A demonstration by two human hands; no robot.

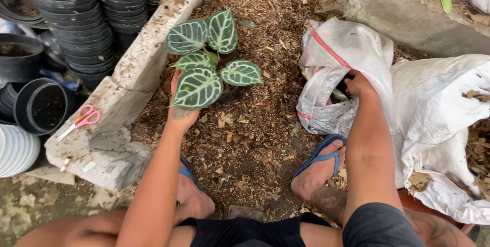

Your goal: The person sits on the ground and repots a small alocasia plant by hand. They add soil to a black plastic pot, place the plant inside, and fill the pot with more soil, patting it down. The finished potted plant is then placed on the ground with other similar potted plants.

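My left hand (179, 110) holds up a small plant (206, 58) with several dark green heart-shaped leaves veined in white, above a bed of brown wood chips (250, 119). The leaves cover most of my fingers and whatever is under the plant. My right hand (359, 84) reaches into the mouth of a thin white plastic bag (337, 58) with a red stripe; its fingers are hidden inside, so I cannot tell whether they grip anything. My two feet in blue flip-flops (322, 156) rest on the chips.
A rough concrete block (127, 88) edges the bed on the left, with pink-handled scissors (81, 120) lying on it. Stacks of black plastic pots (76, 22) stand beyond. A large white sack (444, 124) of dry chips lies at right. A concrete wall (398, 12) runs behind.
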